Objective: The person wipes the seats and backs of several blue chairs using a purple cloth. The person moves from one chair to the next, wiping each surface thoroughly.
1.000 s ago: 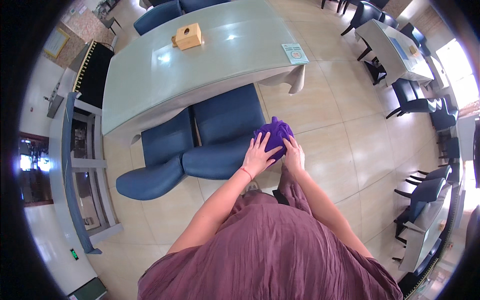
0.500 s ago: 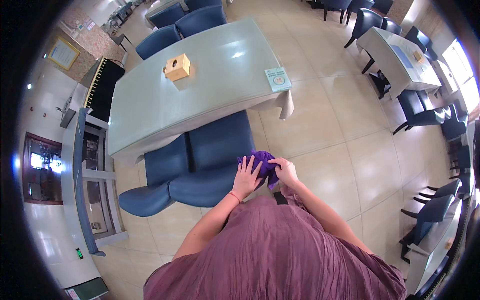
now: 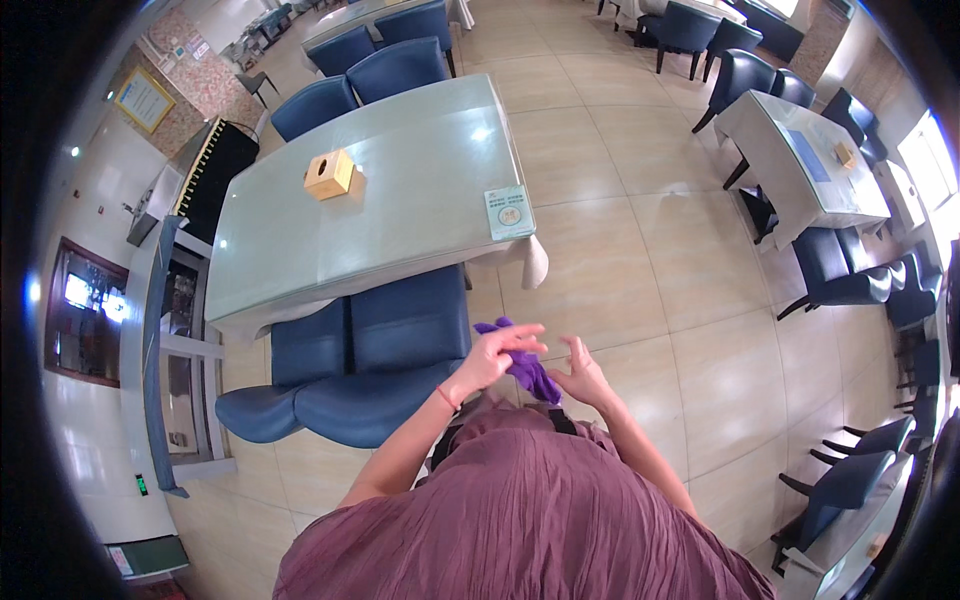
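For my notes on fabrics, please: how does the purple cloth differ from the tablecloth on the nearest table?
Colour: the purple cloth is deep purple, the tablecloth pale. Size: the purple cloth is much smaller than the tablecloth. Pose: the purple cloth is bunched, partly hidden by the left hand, while the tablecloth lies spread, its corner hanging down. Both show folds.

Purple cloth (image 3: 536, 379) at both bare hands (image 3: 487, 362)

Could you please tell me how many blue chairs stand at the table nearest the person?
4 at that table: near left chair, near right chair, far left chair, far right chair. The tabletop partly hides the far pair and may hide others.
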Motion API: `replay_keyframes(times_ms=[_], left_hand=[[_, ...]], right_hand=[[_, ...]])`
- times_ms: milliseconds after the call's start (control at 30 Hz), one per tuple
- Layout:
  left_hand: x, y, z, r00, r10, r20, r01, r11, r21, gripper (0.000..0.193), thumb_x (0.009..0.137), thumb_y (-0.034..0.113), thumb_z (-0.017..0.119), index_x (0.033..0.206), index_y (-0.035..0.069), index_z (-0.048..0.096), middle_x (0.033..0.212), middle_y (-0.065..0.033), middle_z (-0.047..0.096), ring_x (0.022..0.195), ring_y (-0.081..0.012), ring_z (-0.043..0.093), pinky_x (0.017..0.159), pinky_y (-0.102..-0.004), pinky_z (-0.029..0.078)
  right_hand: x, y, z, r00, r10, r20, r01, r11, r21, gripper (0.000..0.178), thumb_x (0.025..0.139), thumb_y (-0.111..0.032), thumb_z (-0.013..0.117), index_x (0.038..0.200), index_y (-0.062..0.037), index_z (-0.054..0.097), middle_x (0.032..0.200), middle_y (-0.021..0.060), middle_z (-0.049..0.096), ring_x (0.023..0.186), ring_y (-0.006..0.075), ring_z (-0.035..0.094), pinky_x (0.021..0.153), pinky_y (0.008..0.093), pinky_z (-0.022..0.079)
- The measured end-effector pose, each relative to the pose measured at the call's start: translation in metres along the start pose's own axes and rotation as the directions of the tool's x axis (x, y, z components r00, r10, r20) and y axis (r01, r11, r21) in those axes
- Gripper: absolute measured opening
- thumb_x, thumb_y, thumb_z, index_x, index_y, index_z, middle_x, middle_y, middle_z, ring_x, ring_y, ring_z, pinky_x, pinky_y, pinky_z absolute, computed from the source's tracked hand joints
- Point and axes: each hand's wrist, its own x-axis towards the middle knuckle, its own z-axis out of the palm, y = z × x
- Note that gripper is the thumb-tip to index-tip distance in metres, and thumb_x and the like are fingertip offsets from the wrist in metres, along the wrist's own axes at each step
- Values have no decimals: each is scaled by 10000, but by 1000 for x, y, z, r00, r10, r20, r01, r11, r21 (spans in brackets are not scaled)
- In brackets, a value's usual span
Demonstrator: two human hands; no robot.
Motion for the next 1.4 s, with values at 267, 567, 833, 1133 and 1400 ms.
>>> replay_keyframes(times_ms=[267,567,833,1133,1400], left_hand=[[38,101,9,973,95,212,-156,943,294,660,697,-116,464,1319,31,628,1256,-166,688,1106,-311,671,1022,-325,470],[92,93,-81,993,-77,87,7,784,620,594,779,36,671,1366,102,612,1141,-148,660,1072,-334,652,927,-394,516],[167,108,-190,929,51,-366,225,708,670,142,778,119,731,900,50,703,837,-150,704,801,-354,682,711,-417,534],[198,154,-259,677,504,-536,289,487,824,331,720,-59,707,1002,110,661,999,-100,687,904,-337,692,728,-399,545],[180,26,-226,829,-388,-404,560,577,595,519,881,311,723,1336,91,604,1220,-176,678,1168,-353,635,996,-484,489]], right_hand=[[53,-21,-51,885,-348,309,330,937,112,413,780,-74,704,1191,-89,662,1101,116,667,1016,252,640,908,348,510],[152,-64,-98,873,-262,411,136,941,310,151,825,-96,700,891,-34,580,744,53,576,731,145,572,700,312,484],[310,-120,-165,754,-218,620,423,882,-205,248,854,-290,774,987,-94,703,706,43,684,628,171,672,588,320,508],[440,-199,-137,746,-665,24,650,720,-243,328,639,49,741,872,-45,530,853,108,626,842,298,614,784,406,489],[455,-100,-94,698,-419,581,655,702,-280,483,696,-140,825,1107,-94,576,953,98,590,933,311,590,814,444,481]])
